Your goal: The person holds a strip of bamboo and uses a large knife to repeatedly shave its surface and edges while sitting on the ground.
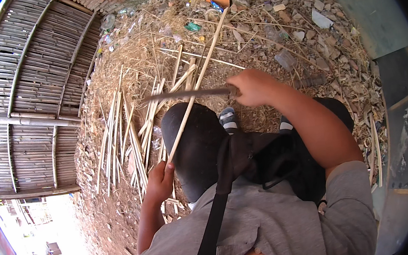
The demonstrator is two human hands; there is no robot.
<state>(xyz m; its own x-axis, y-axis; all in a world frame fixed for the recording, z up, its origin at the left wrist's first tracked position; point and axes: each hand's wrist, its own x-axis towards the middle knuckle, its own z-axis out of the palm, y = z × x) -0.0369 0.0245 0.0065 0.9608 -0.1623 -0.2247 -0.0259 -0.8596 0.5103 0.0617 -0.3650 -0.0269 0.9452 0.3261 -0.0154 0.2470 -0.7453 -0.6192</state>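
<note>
My left hand (162,180) is closed around the near end of a long pale bamboo strip (207,60). The strip slants away over my dark-clad left knee (190,134), its far end toward the rubble. In my right hand (253,87) is a long knife (190,94), its blade pointing left across the strip. Whether the edge bites into the bamboo I cannot tell. A dark length that looks like its handle (308,82) shows beyond my right forearm. To the left of my knee lie several loose bamboo strips (109,137).
A bamboo-slat wall (33,61) stands at the left. Broken bricks and stones (298,33) cover the far ground, with dry straw (131,50) and plastic scraps among them. Grey panels (375,10) line the right side. My sandalled foot (228,120) rests between my knees.
</note>
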